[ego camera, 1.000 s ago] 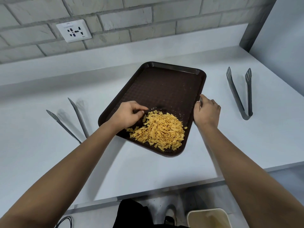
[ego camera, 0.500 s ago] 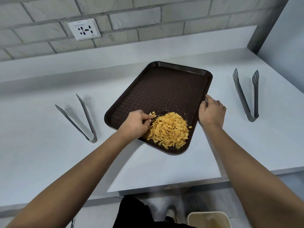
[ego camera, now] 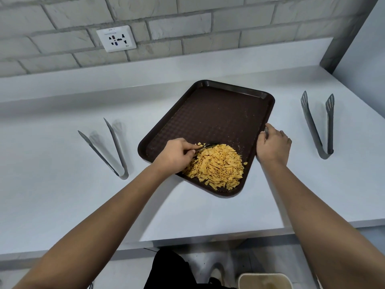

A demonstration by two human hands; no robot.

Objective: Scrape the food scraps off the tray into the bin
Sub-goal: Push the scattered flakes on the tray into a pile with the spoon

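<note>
Two tongs, wall socket

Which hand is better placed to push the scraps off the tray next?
Left. The left hand already holds a dark utensil against the scraps; the right hand steadies the tray rim.

Your forearms are bare, no sleeves showing; below the table edge you wear black trousers and a pale shoe.
</note>
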